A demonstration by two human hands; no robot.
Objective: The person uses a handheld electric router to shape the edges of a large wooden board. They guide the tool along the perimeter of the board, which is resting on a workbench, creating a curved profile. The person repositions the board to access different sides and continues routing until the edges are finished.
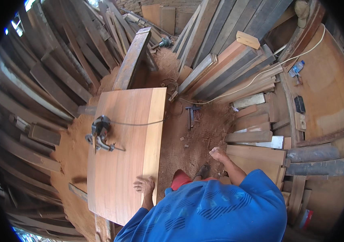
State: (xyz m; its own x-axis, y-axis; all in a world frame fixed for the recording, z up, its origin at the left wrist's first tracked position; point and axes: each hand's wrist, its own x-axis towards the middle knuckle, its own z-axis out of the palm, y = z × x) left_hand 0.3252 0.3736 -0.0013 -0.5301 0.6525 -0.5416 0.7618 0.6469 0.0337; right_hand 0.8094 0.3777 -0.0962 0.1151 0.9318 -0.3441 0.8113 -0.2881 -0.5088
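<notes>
A wide panel of reddish-brown boards [119, 173], with one pale yellow strip [152, 141] along its right edge, lies before me at the left. My left hand [144, 185] rests on the panel near that strip, fingers spread and holding nothing. Over bare ground to the right of the panel, my right hand [217, 154] hangs with its fingers curled in; nothing shows in it. A dark corded power tool [101, 128], which looks like a circular saw, sits at the panel's left side, apart from both hands. Its cord [139, 124] runs across the panel to the right.
Sawdust [72, 155] covers the ground. A long beam [133, 56] props up beyond the panel. A blue clamp-like metal tool [192, 115] lies on the ground. Stacked planks [256, 137] stand at the right, and leaning boards [59, 74] at the left. A pale cable [252, 78] crosses the right side.
</notes>
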